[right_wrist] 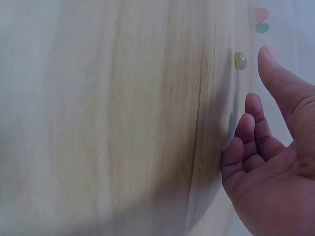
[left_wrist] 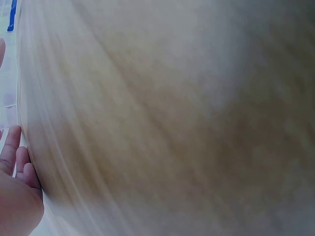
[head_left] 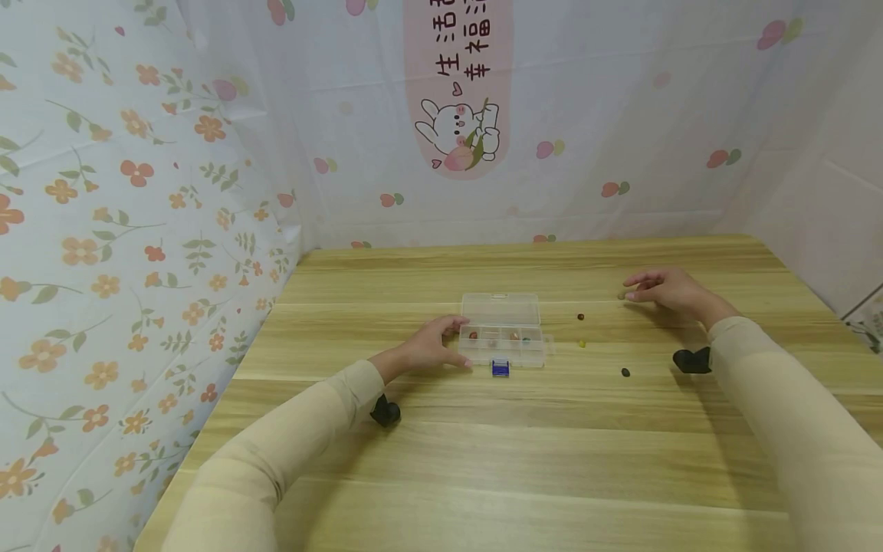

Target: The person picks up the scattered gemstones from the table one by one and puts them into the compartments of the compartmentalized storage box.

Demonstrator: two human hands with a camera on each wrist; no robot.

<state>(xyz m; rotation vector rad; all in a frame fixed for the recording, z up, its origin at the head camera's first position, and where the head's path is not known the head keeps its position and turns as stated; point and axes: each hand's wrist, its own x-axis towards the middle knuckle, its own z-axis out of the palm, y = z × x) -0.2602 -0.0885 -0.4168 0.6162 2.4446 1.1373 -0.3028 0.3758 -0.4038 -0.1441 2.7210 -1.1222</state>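
A clear plastic compartment box (head_left: 500, 360) lies on the table with its lid (head_left: 500, 310) folded back. Several small coloured stones sit in its compartments, including a red stone (head_left: 473, 336). My left hand (head_left: 429, 346) holds the box's left end, thumb at the front corner and fingers towards the hinge; the left wrist view catches only part of this hand (left_wrist: 17, 191). Far to the right, my right hand (head_left: 672, 293) is beside a yellowish stone (right_wrist: 240, 61). In the right wrist view its thumb and loosely bent fingers are apart from the stone, holding nothing.
Between the box and my right hand lie a dark red stone (head_left: 581, 317), a yellow stone (head_left: 582, 344) and a dark stone (head_left: 625, 372). A blue latch (head_left: 500, 368) juts from the box's front. Patterned cloth (head_left: 586, 115) hangs behind the wooden table (head_left: 497, 460).
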